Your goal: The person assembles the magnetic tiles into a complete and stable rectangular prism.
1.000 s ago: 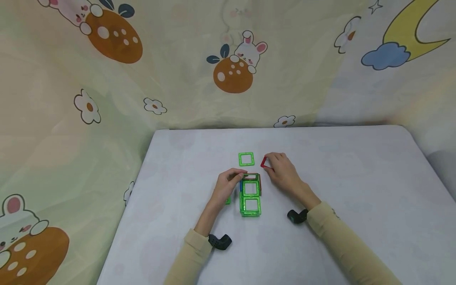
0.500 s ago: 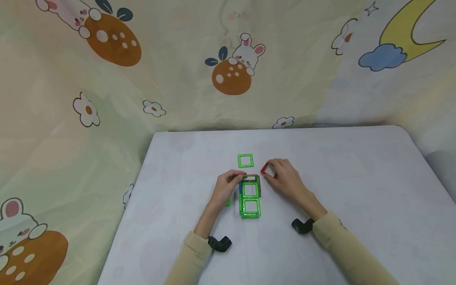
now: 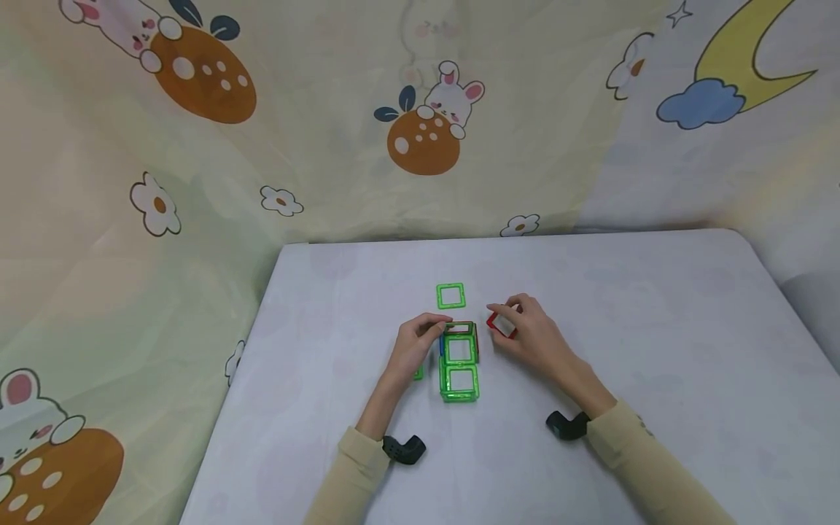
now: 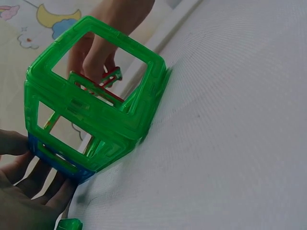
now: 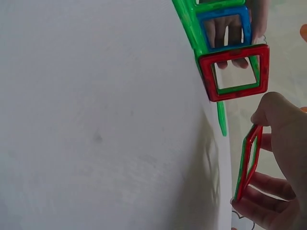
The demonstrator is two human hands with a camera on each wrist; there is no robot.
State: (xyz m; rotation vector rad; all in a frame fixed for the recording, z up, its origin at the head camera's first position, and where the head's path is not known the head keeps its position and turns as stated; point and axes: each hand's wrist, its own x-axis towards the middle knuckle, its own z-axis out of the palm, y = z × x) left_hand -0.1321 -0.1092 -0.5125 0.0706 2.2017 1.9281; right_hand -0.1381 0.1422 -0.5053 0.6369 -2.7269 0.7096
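A green box-like structure of square magnetic tiles [image 3: 460,398] stands mid-table, with a blue tile [image 4: 61,164] on its left side and a red tile [image 5: 206,76] on its right. My left hand [image 3: 413,343] holds it at the far left corner, thumb at the top edge and fingers along the blue tile. To the right of the structure and apart from it, my right hand [image 3: 538,335] pinches a red square magnetic tile [image 5: 246,160] between thumb and fingers. A green frame shows along that tile's edge in the right wrist view.
A loose green square tile [image 3: 440,296] lies flat beyond the structure. Another green tile [image 3: 418,373] is partly hidden beside the left forearm. The white table [image 3: 656,328] ends at a patterned cloth backdrop [image 3: 328,109]. Black wrist devices [image 3: 404,450] sit at both cuffs.
My right hand has drawn slightly nearer and to the right, turning the red tile flatter between its fingers. The left hand stays at the structure's corner.
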